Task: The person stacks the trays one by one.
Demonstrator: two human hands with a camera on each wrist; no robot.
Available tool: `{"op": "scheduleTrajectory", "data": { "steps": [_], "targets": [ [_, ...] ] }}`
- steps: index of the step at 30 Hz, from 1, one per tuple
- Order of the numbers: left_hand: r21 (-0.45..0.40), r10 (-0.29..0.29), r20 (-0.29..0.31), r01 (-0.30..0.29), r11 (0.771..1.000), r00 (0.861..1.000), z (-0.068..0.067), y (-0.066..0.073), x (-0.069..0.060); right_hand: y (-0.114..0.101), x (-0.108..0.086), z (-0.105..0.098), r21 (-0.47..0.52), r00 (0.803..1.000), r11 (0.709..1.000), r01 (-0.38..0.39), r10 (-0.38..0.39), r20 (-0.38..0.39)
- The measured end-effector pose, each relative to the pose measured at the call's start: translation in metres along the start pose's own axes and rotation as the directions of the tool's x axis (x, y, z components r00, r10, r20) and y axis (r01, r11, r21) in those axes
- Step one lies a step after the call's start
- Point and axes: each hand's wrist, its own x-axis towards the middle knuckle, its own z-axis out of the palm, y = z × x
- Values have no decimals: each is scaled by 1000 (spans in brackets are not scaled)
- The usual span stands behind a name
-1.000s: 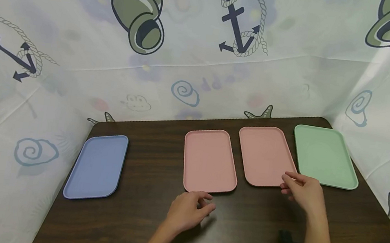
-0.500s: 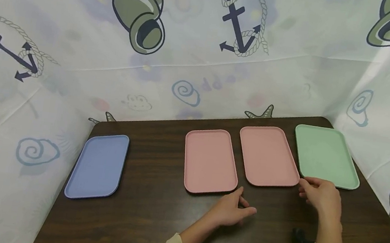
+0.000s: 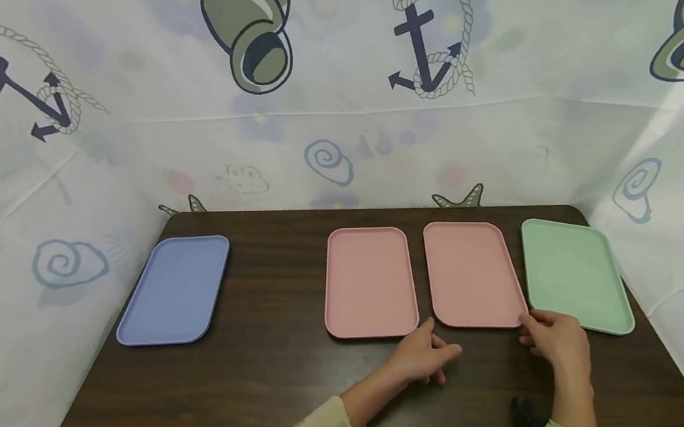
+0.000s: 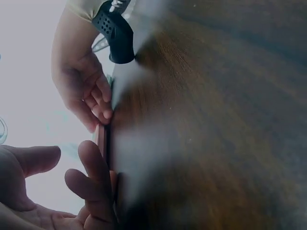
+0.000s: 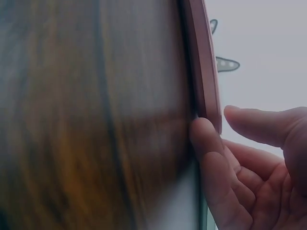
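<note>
Two pink trays lie side by side: the left pink tray and the right pink tray. My left hand reaches to the near right corner of the left one, index finger extended at its edge, thumb spread away. At the near right corner of the right pink tray is my right hand, fingertips touching its rim. In the right wrist view the fingers meet the tray's edge, with the thumb apart from it. Neither hand is curled round a tray.
A green tray lies at the right end of the dark wooden table, close beside the right pink tray. A blue tray is at the left. Patterned white cloth hangs behind the table and at its sides.
My left hand has moved right from the near edge of the left pink tray to its corner. My right hand has shifted slightly right along the other pink tray. The trays look unmoved.
</note>
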Motion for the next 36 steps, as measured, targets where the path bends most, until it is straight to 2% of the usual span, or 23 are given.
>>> {"op": "scheduleTrajectory", "data": {
  "steps": [4,9,19,23,29,36],
  "targets": [
    [-14,8,-20,-8,1000,1000,1,0,6,-2,3,1,-3,999,1000,8,-8,35],
    [-17,19,-46,-20,1000,999,1,0,12,-2,4,2,8,999,1000,23,-23,41],
    [-13,16,-115,-17,1000,993,8,-1,15,-3,6,3,25,999,1000,10,-11,50],
    [-27,26,-134,-30,999,991,10,-1,15,-2,6,3,78,998,997,-9,4,58],
    [-56,30,-195,-42,998,980,12,0,14,1,3,2,196,998,980,-39,30,50],
    [-69,74,-274,-96,993,959,9,2,16,-2,-4,-3,290,999,956,-35,23,47]
  ]
}}
